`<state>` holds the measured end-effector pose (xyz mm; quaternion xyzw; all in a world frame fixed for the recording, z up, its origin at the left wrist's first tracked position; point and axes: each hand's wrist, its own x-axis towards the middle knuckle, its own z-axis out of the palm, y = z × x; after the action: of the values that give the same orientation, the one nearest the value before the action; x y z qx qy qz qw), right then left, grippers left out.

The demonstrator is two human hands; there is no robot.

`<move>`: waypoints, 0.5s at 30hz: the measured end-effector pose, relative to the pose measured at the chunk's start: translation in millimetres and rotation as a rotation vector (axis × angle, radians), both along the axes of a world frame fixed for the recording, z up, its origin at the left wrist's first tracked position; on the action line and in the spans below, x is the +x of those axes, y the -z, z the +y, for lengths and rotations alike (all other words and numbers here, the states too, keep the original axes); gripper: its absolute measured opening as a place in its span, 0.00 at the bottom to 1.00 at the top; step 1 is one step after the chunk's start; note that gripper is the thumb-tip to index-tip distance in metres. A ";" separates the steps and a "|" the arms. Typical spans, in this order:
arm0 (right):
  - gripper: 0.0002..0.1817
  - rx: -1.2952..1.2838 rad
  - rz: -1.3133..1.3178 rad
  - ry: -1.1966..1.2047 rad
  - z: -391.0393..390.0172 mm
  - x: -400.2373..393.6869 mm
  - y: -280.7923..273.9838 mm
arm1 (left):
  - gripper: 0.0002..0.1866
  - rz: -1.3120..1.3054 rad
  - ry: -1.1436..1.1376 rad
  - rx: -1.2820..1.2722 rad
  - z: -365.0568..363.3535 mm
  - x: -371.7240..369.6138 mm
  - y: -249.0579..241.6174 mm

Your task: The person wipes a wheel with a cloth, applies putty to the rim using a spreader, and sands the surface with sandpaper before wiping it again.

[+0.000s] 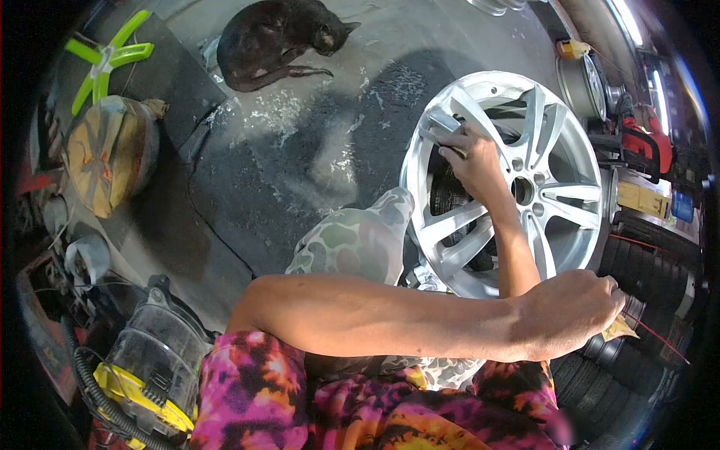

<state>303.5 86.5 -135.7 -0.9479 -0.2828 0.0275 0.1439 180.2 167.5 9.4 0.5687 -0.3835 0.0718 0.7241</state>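
Note:
A silver multi-spoke alloy wheel rim [551, 202] lies face up in front of my knees. Over its far left spoke, my right hand [474, 154] is closed on a flat pale-grey piece [444, 122] that looks like folded sandpaper, close against the metal. My left forearm reaches across my lap, passing over the right arm in this view. Beyond the rim's near right edge, my left hand [574, 313] makes a fist with its fingertips hidden; I cannot tell what is in it. A crumpled yellowish piece [621, 328] shows just below those fingers.
A black cat [277, 43] lies curled on the grey floor [300, 161]. At left are a green three-armed stand [105, 64], a yellow-taped round bundle [109, 157] and a clear-tank machine [154, 349] with yellow parts. Stacked tyres [649, 274] and another rim [585, 84] line the right.

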 end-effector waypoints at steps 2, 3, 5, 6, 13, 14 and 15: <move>0.13 0.057 0.080 0.052 1.0 6.6 -6.0 | 0.11 0.012 0.007 0.066 0.2 -0.7 -1.9; 0.13 0.057 0.080 0.052 1.5 11.2 -3.4 | 0.11 0.013 0.008 0.052 -0.9 -0.3 -1.9; 0.13 0.060 -0.002 0.090 2.2 20.1 7.7 | 0.11 0.013 0.008 0.039 -2.4 0.3 -0.8; 0.13 0.061 -0.003 0.090 1.0 20.2 14.0 | 0.11 -0.001 0.000 0.049 -2.9 0.6 -0.1; 0.12 0.045 0.044 0.024 6.4 -1.0 4.2 | 0.10 0.032 0.037 0.043 1.8 2.8 -1.3; 0.11 0.063 0.060 0.033 5.6 -2.7 2.8 | 0.10 0.032 0.041 0.042 1.5 2.1 -1.4; 0.11 0.063 0.060 0.036 3.9 -0.2 3.6 | 0.09 0.028 0.034 0.043 1.5 1.2 -1.3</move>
<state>303.3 90.4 -139.3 -0.9465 -0.2623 0.0442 0.1827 181.4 169.0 10.8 0.5787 -0.3842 0.0432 0.7181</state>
